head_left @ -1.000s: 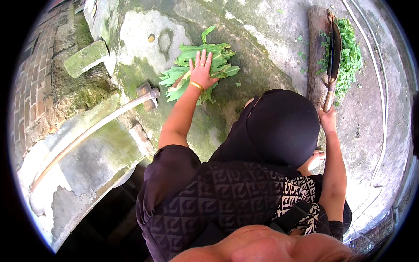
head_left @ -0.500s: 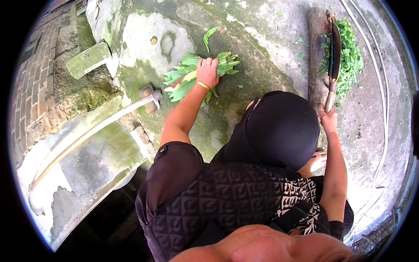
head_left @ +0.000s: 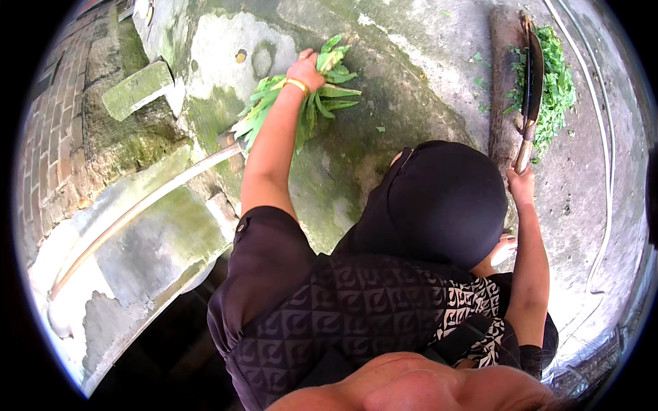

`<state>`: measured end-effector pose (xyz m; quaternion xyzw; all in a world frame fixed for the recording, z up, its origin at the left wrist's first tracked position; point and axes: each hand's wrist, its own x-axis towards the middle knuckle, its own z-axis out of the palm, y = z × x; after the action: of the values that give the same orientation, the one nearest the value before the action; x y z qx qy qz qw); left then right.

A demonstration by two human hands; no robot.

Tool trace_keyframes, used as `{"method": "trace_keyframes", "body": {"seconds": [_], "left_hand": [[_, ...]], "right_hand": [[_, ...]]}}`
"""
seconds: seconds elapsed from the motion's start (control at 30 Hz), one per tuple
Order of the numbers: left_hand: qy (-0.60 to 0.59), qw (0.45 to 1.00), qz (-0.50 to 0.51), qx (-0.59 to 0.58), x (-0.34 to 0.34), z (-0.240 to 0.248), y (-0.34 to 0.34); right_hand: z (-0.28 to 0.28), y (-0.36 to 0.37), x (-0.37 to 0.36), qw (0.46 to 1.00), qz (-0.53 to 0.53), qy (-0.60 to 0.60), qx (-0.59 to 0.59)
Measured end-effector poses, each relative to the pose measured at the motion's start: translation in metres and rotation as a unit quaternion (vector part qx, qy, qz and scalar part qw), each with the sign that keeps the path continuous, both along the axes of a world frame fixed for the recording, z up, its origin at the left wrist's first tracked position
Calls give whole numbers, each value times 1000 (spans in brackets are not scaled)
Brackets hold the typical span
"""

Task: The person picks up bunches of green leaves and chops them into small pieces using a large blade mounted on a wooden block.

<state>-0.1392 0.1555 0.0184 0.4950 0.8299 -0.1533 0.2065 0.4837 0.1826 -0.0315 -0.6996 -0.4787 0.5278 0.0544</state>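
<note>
My left hand [head_left: 306, 72], with a yellow band at the wrist, is closed round a bunch of long green leaves [head_left: 333, 92] low over the mossy concrete. Some leaves spread out on both sides of my forearm, and my fingertips are partly hidden. On the right, my right hand [head_left: 521, 185] grips the wooden handle of a billhook [head_left: 532, 79]. Its long dark curved blade lies along a wooden log [head_left: 505, 82], between the wood and a heap of chopped greens [head_left: 556, 85].
A long-handled hoe [head_left: 147, 205] lies at the left, its head partly covered by leaves. Beyond it are a mossy block [head_left: 139, 91] and a brick wall [head_left: 58, 137]. A pale hose [head_left: 603, 137] runs down the right side. My dark-clothed knee [head_left: 445, 205] sits between both arms.
My left hand has moved left and slightly away with the leaves, which now overlap the hoe's head. The stray leaf no longer lies apart. The billhook stays in nearly the same place.
</note>
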Motion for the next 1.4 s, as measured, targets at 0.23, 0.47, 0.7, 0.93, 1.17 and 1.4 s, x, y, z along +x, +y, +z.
{"method": "trace_keyframes", "body": {"seconds": [0.23,0.47,0.7,0.93,1.17,1.4], "left_hand": [[-17,999,43,-22,17,-41,61],[34,993,-98,48,59,-12,16],[10,976,-219,-6,100,0,-69],[36,985,-165,38,114,-14,-118],[12,984,-171,48,110,-14,-120],[-13,982,-173,70,107,-16,-121]], "right_hand": [[21,3,-7,1000,1,-24,-3],[14,-3,-4,1000,-12,-7,-9],[9,-3,-4,1000,-21,4,-17],[4,-3,1,1000,2,-6,-10],[5,-6,1,1000,9,7,13],[2,-4,5,1000,18,5,17]]}}
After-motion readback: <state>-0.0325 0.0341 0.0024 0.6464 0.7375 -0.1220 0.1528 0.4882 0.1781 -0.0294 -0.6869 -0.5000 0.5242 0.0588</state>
